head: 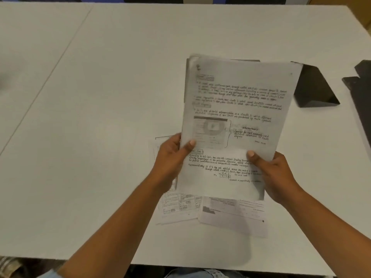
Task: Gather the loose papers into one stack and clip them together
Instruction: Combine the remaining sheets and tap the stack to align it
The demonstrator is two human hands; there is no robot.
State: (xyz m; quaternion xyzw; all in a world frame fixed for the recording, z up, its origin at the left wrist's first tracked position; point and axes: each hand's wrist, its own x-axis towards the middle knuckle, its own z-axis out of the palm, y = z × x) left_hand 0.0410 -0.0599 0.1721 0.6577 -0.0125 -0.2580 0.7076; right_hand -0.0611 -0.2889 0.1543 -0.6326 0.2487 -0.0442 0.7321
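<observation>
head view: left hand (170,157) and right hand (275,173) pinch a stack (230,125) by its lower edges at frame centre, above loose papers (230,213) on the table (100,117).

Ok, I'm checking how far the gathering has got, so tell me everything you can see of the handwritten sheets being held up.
The handwritten white paper sheets form a thin bundle, edges roughly aligned, lifted off the white table and tilted slightly clockwise. The top page carries lines of handwriting, boxed headings and a greyish diagram; blur hides the wording. The left hand grips the lower left edge, the right hand the lower right, thumbs on top. No clip shows. Printed sheets lie on the table underneath.
</observation>
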